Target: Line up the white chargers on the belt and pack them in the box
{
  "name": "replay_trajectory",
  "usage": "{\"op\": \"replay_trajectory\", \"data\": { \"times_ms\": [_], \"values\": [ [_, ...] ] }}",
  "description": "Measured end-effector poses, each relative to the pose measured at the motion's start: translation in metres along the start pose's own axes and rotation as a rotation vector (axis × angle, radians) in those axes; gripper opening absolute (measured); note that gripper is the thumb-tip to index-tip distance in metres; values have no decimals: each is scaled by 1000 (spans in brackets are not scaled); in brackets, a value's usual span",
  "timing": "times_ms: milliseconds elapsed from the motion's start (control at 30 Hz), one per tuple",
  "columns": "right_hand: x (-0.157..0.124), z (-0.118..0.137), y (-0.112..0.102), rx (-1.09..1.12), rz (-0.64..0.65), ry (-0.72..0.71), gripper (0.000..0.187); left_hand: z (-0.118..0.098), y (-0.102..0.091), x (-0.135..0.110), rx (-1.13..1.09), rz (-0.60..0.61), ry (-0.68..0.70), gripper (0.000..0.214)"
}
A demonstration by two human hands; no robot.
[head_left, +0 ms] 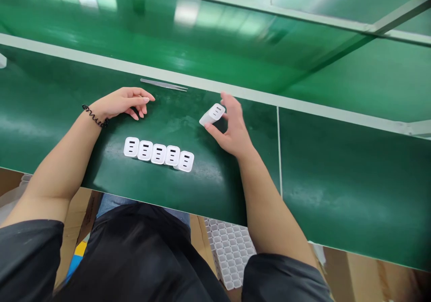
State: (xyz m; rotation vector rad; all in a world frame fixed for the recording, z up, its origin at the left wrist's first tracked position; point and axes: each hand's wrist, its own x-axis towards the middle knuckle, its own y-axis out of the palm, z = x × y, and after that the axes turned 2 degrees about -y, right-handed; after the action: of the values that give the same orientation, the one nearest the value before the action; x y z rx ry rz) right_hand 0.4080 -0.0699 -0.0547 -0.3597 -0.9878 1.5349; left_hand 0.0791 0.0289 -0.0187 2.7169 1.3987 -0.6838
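My right hand [232, 129] holds a small white charger block [213, 114] between thumb and fingers, just above the green table [336, 176], its port face turned up. My left hand [126, 102] rests on the table farther left, fingers loosely curled and empty, with a black coiled band [94, 116] on the wrist. Between the two hands, nearer me, a row of several white charger blocks [158, 154] stands side by side with the port faces up.
Metal tweezers [164, 85] lie beyond my left hand, near the white strip [303, 102] edging the table. Below the front edge, a white compartment tray [230, 248] and cardboard boxes [84, 212] sit by my lap.
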Motion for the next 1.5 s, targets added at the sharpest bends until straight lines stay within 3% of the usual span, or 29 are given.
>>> {"op": "replay_trajectory", "data": {
  "times_ms": [67,133,233,300,367,533,733,933,1133,1233,1433,1500],
  "values": [
    [-2,18,-9,-51,-35,-40,71,0,1,0,16,5,0,30],
    [-5,37,-18,15,17,-143,62,-1,2,0,23,3,1,29],
    [-11,60,-23,210,294,-313,57,-2,3,0,29,7,1,29],
    [-15,68,-19,266,457,-338,63,-2,3,0,37,6,-1,29],
    [-17,71,-13,244,531,-301,63,-2,3,0,45,1,-2,28],
    [-17,70,-5,156,576,-221,43,-3,5,-1,55,-8,-9,27],
    [-17,71,-7,141,572,-233,35,-4,6,-1,71,-17,-17,29],
    [-15,69,-6,163,585,-212,38,-2,5,-1,64,-6,-26,28],
    [-13,67,-2,160,602,-248,55,-2,4,-1,63,19,-18,27],
    [-13,67,2,151,574,-257,54,-3,5,-3,102,111,21,36],
    [-14,65,10,139,522,-305,49,-11,26,-15,121,648,105,51],
    [-14,64,11,138,505,-328,51,-12,34,-16,150,737,117,48]
  ]
}}
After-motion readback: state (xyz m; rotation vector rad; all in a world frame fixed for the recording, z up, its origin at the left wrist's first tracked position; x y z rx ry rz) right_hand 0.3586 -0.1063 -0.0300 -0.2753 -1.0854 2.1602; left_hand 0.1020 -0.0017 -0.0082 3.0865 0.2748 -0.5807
